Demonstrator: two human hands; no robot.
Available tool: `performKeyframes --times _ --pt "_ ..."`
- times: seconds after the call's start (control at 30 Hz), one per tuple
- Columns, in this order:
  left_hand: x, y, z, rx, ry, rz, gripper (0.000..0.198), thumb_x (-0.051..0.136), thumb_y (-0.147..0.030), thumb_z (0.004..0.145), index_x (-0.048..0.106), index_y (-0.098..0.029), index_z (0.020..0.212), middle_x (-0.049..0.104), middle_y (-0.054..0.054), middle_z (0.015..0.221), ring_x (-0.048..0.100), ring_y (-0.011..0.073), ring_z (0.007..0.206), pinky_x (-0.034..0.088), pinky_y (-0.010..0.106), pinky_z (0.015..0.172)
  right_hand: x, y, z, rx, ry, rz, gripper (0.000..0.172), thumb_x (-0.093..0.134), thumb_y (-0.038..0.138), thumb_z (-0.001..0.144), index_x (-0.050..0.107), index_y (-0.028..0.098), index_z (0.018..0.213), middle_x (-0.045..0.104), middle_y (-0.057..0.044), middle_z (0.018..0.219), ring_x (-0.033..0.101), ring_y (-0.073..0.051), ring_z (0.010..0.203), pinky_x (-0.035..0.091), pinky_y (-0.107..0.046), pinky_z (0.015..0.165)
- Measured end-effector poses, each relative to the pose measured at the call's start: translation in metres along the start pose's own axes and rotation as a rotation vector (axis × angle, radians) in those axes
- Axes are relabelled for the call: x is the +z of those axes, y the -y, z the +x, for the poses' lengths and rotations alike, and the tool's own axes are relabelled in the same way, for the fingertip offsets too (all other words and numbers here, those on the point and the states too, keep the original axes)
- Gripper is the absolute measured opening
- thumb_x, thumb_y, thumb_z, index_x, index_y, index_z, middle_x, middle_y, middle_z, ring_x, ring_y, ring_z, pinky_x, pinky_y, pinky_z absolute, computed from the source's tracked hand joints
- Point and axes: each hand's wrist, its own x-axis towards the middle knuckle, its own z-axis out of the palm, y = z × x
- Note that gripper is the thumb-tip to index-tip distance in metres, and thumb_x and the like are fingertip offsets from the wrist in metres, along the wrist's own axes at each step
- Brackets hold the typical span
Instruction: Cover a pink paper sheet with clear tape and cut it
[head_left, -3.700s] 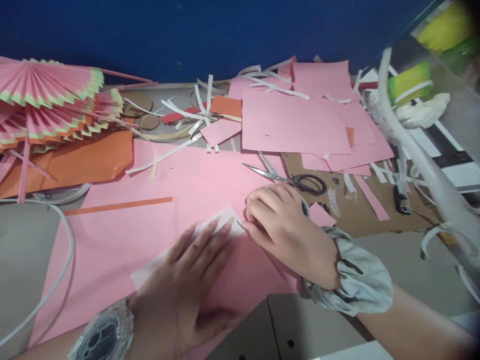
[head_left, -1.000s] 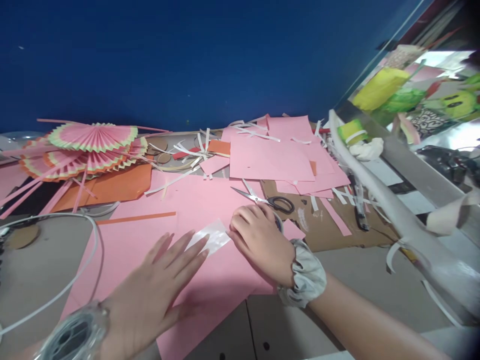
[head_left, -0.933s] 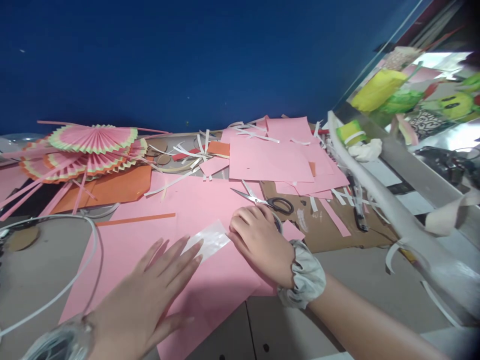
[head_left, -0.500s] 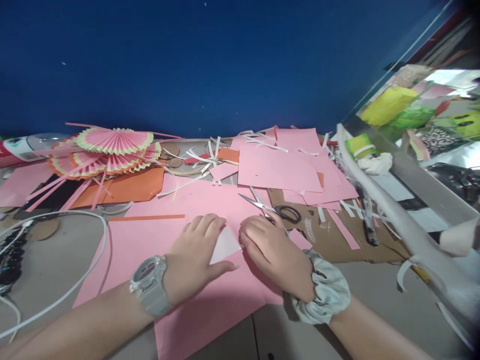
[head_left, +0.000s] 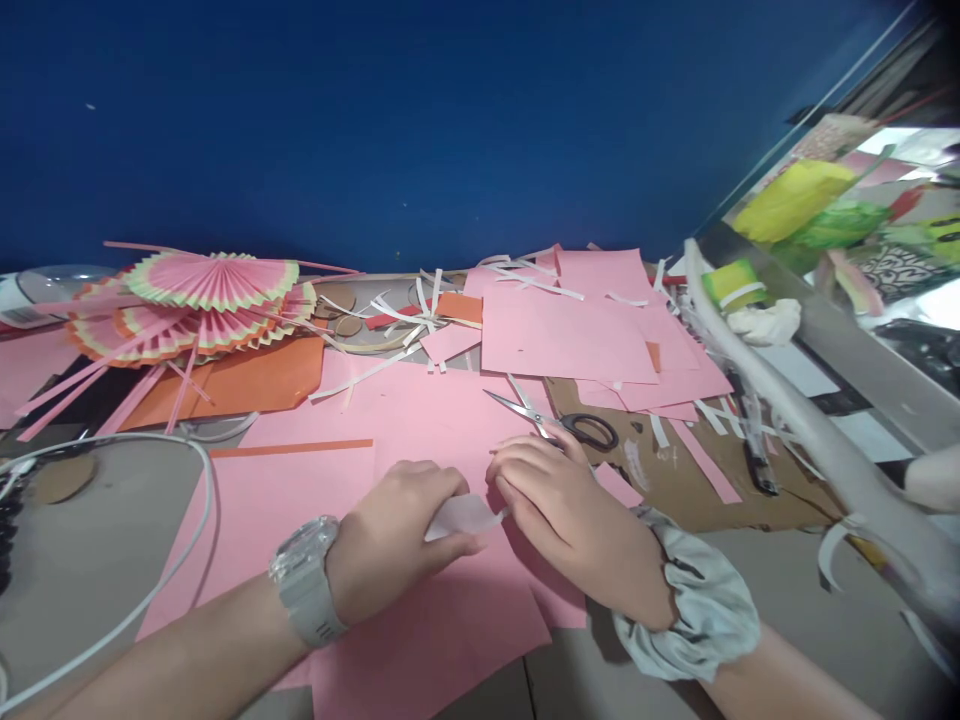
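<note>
Two hands are met over a small white paper slip (head_left: 461, 515).
On the large pink paper sheet (head_left: 300, 500) it is pinched under the curled left hand (head_left: 397, 535); its corner is touched by the right hand (head_left: 570, 515), fingers bent, grip unclear. Pressing flat is judged; steady alignment is needed.

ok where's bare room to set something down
Grey table inside the white cable loop, left of the pink sheet; more right of the right hand, below the cardboard. Crowded at back: paper fans, strips, scissors; left hand holds a white slip.

Left hand (head_left: 397, 545) curled, right hand (head_left: 570, 525) palm-down — fingers (head_left: 519, 488) nearly touching
</note>
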Motion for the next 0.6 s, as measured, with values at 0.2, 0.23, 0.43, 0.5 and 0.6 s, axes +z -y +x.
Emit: performKeyframes --times 0.2,0.23,0.43,0.5,0.6 --pt "-0.007 -0.002 0.001 -0.114 0.139 -0.358 0.028 0.058 -0.044 0.079 0.047 -0.02 0.07 0.048 -0.008 0.064 0.044 0.009 0.057 0.032 0.02 0.05 0.004 -0.001 0.002 0.035 -0.081 -0.017 0.024 0.035 0.008 0.086 0.054 0.022 0.081 0.059 -0.002 0.1 0.047 -0.017 0.109 0.016 -0.044 0.103" --pt "-0.008 -0.002 0.001 -0.142 0.142 -0.405 0.029 0.059 -0.044 0.078 0.046 -0.02 0.069 0.046 -0.008 0.063 0.043 0.0091 0.058 0.031 0.02 0.05 0.004 -0.002 0.003 0.044 -0.102 -0.039 0.024 0.035 0.01 0.087 0.054 0.022 0.084 0.059 -0.002 0.102 0.047 -0.017 0.109 0.015 -0.044 0.104" --pt "-0.015 0.0 0.001 -0.233 0.157 -0.444 0.026 0.059 -0.043 0.077 0.048 -0.019 0.071 0.047 -0.007 0.064 0.043 0.0103 0.058 0.029 0.022 0.051 -0.01 -0.027 0.001 0.273 -0.293 -0.356 0.017 0.041 0.023 0.088 0.054 0.022 0.1 0.06 -0.005 0.103 0.052 -0.024 0.099 0.033 -0.043 0.087" --pt "-0.018 0.002 0.0 -0.22 0.221 -0.466 0.02 0.059 -0.037 0.076 0.049 -0.02 0.074 0.048 -0.007 0.067 0.044 0.0104 0.061 0.03 0.021 0.053 -0.018 -0.039 -0.002 0.383 -0.239 -0.466 0.015 0.049 0.03 0.084 0.055 0.022 0.095 0.062 -0.005 0.097 0.054 -0.027 0.094 0.034 -0.044 0.08" --pt "-0.022 0.006 -0.001 -0.217 0.311 -0.512 0.013 0.055 -0.031 0.078 0.048 -0.02 0.078 0.043 -0.008 0.067 0.04 0.0096 0.06 0.029 0.021 0.052 -0.026 -0.047 -0.006 0.417 -0.134 -0.456 0.018 0.053 0.035 0.08 0.054 0.024 0.094 0.063 -0.003 0.097 0.056 -0.027 0.091 0.034 -0.043 0.076"
